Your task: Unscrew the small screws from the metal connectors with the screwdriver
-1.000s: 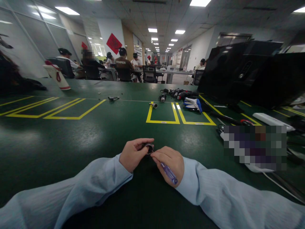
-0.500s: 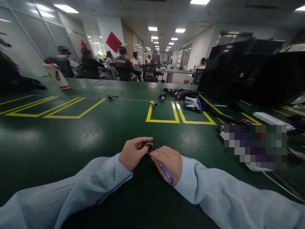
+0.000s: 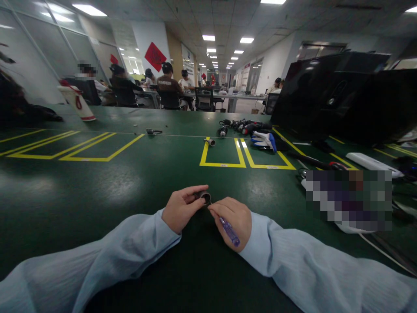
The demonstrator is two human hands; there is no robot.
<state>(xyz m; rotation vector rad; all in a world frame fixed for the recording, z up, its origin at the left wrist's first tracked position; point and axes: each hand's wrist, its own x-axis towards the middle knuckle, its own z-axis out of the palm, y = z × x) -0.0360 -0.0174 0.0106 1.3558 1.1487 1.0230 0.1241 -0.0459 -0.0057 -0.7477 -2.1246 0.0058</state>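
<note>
Since the earlier frames the right hand (image 3: 233, 215) has tilted a little, so the butt of the purple screwdriver (image 3: 230, 231) now sits slightly higher and closer to the wrist, and the small metal ring (image 3: 205, 197) has risen a touch with the left hand (image 3: 180, 208). Around them the green tabletop (image 3: 130, 182) spreads across the frame, marked with yellow tape boxes (image 3: 221, 165) in the middle and towards the left edge. At the top of the middle box lies a short metal piece (image 3: 210, 141), to its right a pair of white and blue gloves (image 3: 264, 141), and behind those a heap of dark tools (image 3: 241, 126). Large black cases (image 3: 332, 95) fill the upper right, with a long white bar (image 3: 369, 161) lying below them. A white and red cup (image 3: 78, 103) stands in the upper left, and a small dark part (image 3: 153, 131) lies left of centre, well apart from the hands. People sit at a far table in the upper centre. Nothing lies between the hands and these things. In the lower centre, the left hand pinches the ring between thumb and fingers, its open end facing the right hand. The right hand is clenched around the screwdriver, whose thin tip meets the ring's rim just beside the left thumb.
</note>
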